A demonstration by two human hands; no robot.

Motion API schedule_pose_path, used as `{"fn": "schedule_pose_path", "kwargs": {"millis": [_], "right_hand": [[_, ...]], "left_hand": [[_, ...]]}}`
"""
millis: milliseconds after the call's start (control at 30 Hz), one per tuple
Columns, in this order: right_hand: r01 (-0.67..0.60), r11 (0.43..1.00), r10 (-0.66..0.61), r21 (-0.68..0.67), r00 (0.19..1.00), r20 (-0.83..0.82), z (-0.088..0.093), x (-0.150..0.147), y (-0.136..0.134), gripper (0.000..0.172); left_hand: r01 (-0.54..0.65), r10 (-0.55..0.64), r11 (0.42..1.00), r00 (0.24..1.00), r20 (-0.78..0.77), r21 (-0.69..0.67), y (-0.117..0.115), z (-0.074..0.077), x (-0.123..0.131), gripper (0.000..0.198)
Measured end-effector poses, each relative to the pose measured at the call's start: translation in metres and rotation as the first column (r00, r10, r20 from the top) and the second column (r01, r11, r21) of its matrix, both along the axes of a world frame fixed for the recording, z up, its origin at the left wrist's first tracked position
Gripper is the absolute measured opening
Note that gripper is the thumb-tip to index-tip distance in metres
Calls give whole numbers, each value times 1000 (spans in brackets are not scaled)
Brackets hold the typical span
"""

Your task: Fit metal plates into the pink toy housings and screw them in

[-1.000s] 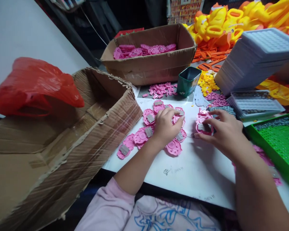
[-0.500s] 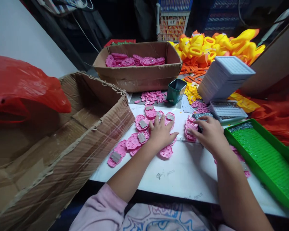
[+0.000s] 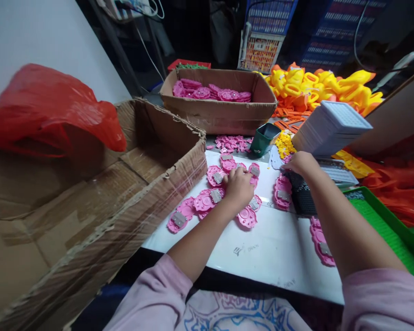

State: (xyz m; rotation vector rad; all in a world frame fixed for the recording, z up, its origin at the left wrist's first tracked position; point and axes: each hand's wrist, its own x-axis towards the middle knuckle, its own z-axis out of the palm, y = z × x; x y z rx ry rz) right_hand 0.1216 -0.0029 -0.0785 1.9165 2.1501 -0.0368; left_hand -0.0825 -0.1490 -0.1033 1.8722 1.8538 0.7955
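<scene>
Several round pink plastic parts [image 3: 207,200], each with a small grey metal plate, lie spread on the white table [image 3: 262,248]. My left hand [image 3: 239,186] rests palm down on this cluster, fingers curled over one part. My right hand [image 3: 301,162] reaches further back, over a dark tray of small metal pieces [image 3: 301,197] beside another pink part [image 3: 283,192]. I cannot tell whether its fingers pinch anything.
A large torn cardboard box [image 3: 100,193] with a red plastic bag [image 3: 51,110] fills the left. A smaller box of pink parts [image 3: 221,115], a green cup [image 3: 265,138], stacked white trays [image 3: 331,128], a green tray [image 3: 389,220] and yellow and orange toy parts [image 3: 324,87] lie behind and right.
My right hand left the pink part by the cluster and moved back toward the trays. The left hand stayed on the pink parts. The camera tilted up and shifted.
</scene>
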Motion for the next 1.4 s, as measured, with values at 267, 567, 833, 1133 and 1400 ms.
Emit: {"fn": "schedule_pose_path", "kwargs": {"millis": [267,567,833,1133,1400], "right_hand": [[55,991,-37,-120,988,152,-10,5,10,37],[57,987,-48,-148,997,65,0,6,2,35],[142,985,-160,-102,966,-201,11,5,3,24],[168,982,-13,87,516,-856,33,-30,-97,31],[84,926,-288,-367,-467,-836,-9,-42,-144,32]], "left_hand": [[-68,34,993,946,321,95,8,-11,-2,31],[-60,4,997,632,775,44,12,-7,-1,13],[41,60,997,158,986,-68,6,7,-2,75],[186,116,976,-23,993,-110,-3,24,-3,60],[169,190,969,-54,980,-179,-14,33,4,61]]}}
